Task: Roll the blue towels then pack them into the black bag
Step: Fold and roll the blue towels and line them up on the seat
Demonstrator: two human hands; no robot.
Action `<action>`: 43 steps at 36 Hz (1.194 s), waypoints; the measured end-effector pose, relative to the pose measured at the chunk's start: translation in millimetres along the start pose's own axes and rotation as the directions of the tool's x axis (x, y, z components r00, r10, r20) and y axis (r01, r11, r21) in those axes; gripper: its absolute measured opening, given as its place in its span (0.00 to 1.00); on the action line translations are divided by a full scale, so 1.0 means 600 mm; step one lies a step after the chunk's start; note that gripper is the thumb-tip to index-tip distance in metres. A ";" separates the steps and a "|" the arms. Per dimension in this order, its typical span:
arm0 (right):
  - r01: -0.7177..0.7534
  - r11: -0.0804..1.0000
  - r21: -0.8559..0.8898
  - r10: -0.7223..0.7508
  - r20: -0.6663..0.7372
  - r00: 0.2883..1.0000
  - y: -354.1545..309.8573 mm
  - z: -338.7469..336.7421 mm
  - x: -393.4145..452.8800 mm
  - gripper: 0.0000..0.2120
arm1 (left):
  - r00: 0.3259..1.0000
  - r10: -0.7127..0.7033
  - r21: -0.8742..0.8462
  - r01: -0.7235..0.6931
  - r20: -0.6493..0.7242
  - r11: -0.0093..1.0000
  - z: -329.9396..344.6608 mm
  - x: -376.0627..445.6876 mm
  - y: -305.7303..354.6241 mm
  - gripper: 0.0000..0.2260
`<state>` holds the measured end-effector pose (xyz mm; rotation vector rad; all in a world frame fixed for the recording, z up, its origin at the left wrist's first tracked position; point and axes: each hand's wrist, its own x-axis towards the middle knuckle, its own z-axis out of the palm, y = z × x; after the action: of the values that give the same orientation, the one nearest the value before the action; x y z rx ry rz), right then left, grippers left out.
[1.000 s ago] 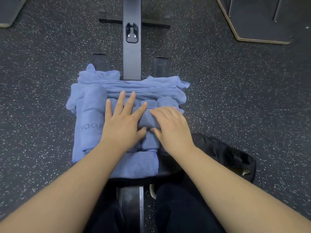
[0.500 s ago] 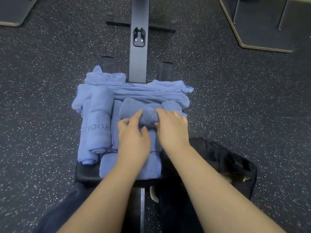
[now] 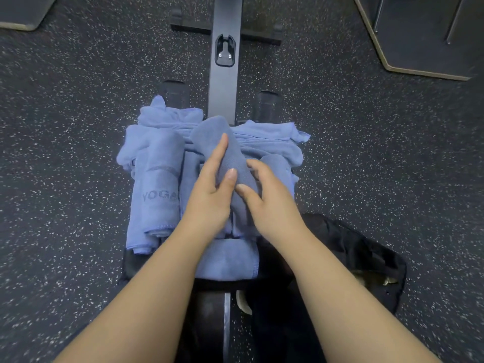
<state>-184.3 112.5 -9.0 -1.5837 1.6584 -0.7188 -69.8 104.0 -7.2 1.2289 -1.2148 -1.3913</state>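
Note:
A rolled blue towel (image 3: 218,142) is lifted at an angle above the pile, its far end pointing away from me. My left hand (image 3: 209,195) holds it from the left, thumb over the top. My right hand (image 3: 267,203) grips its near end from the right. A second rolled towel marked YOGA (image 3: 159,184) lies on the left of the bench pad. Loose blue towels (image 3: 264,140) are heaped behind, and a flat one (image 3: 227,260) lies under my wrists. The black bag (image 3: 366,260) sits on the floor at the right, its mouth open.
The towels rest on a black bench pad (image 3: 129,260) whose metal beam (image 3: 225,61) runs away from me. Speckled dark rubber floor (image 3: 65,153) surrounds it. A framed platform (image 3: 424,35) lies at the far right, another mat corner (image 3: 23,11) at the far left.
The roll lay crosswise under both hands; it has since been lifted and turned lengthwise, its far end rising over the pile. Both hands went from pressing flat to holding it.

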 end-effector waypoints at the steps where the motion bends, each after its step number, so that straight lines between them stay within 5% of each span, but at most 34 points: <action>1: 0.018 1.000 0.023 -0.018 0.012 1.000 0.000 0.000 0.000 0.20 | 1.000 0.007 -0.012 -0.007 0.011 1.000 -0.002 0.001 0.000 0.25; 12: 0.167 0.966 0.200 -0.176 0.031 0.984 -0.012 0.016 0.014 0.13 | 0.999 0.028 0.019 -0.028 0.037 0.999 -0.034 0.003 0.007 0.29; 21: 0.165 0.910 0.381 -0.183 0.012 0.983 -0.013 0.023 0.022 0.20 | 0.995 -0.021 0.059 0.015 0.100 0.998 -0.054 0.006 0.005 0.24; 25: 0.152 0.948 0.279 -0.130 -0.096 0.987 -0.014 0.027 0.030 0.19 | 0.988 0.131 0.261 -0.106 -0.080 0.960 -0.075 0.003 0.009 0.21; 29: 0.068 0.976 0.209 -0.050 -0.090 0.995 -0.011 0.034 0.032 0.20 | 0.902 0.388 0.655 -0.177 -0.191 0.734 -0.116 0.004 0.003 0.18; 36: -0.012 0.998 0.069 0.019 -0.102 0.995 -0.025 0.067 0.040 0.20 | 0.960 0.125 0.785 0.127 -0.252 0.607 -0.155 0.008 -0.031 0.18; 43: -0.086 0.995 0.058 0.091 -0.091 0.992 -0.050 0.099 0.047 0.20 | 0.988 -0.058 0.686 0.139 -0.140 0.714 -0.162 0.001 -0.040 0.27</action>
<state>-118.4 86.7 -22.9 -1.4489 1.7504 -0.7959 26.4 96.1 -33.9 1.8825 -1.6930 -0.9171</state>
